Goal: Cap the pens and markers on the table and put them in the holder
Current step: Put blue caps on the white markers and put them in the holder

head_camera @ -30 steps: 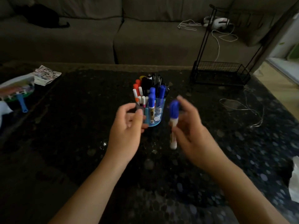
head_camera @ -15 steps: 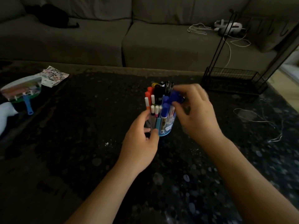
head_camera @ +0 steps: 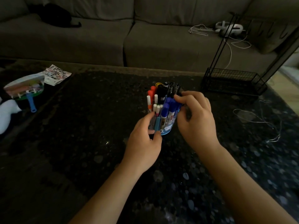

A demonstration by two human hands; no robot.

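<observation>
A clear blue-based holder (head_camera: 168, 126) stands mid-table, filled with several capped pens and markers: orange, white, black and blue caps. My left hand (head_camera: 144, 143) grips the holder's near left side, thumb and fingers curled round it. My right hand (head_camera: 195, 120) is at the holder's right side, its fingertips pinching the cap of a blue-capped marker (head_camera: 173, 105) that stands in the holder among the other blue ones.
A dark speckled table (head_camera: 97, 143) carries a colourful hand fan (head_camera: 25, 89) and a printed leaflet (head_camera: 56, 75) at far left, a black wire rack (head_camera: 233, 83) at back right, and a thin cord (head_camera: 262, 120) at right. A grey sofa (head_camera: 145, 38) stands behind.
My right hand carried the blue-capped marker from in front of the holder up and into it. My left hand moved in from beside the holder and took hold of it.
</observation>
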